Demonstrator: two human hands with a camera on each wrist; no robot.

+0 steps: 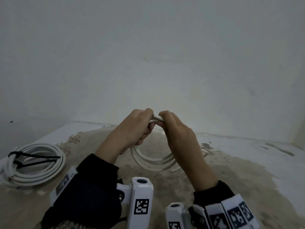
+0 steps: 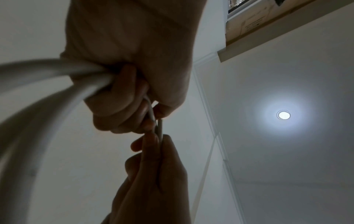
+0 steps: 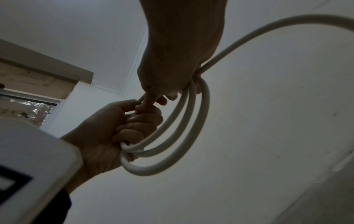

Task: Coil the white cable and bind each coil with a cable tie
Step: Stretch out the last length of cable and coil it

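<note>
The top of the white cable (image 1: pixel 153 160) is hidden inside both fists, left hand (image 1: pixel 133 129) and right hand (image 1: pixel 178 134) clamped on its loops.

A bare pale wall (image 1: pixel 148 47) rises behind the fingers (image 1: pixel 165 116), a stained sandy-beige surface (image 1: pixel 222 179) spreads below them, and from the left wrist a round ceiling lamp (image 2: pixel 283 115) glows well right of the fingers, with a cardboard-lined recess (image 2: pixel 268 22) above it.

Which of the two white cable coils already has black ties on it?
The coil lying on the floor at left; two black ties bind it. The held coil shows none.
</note>
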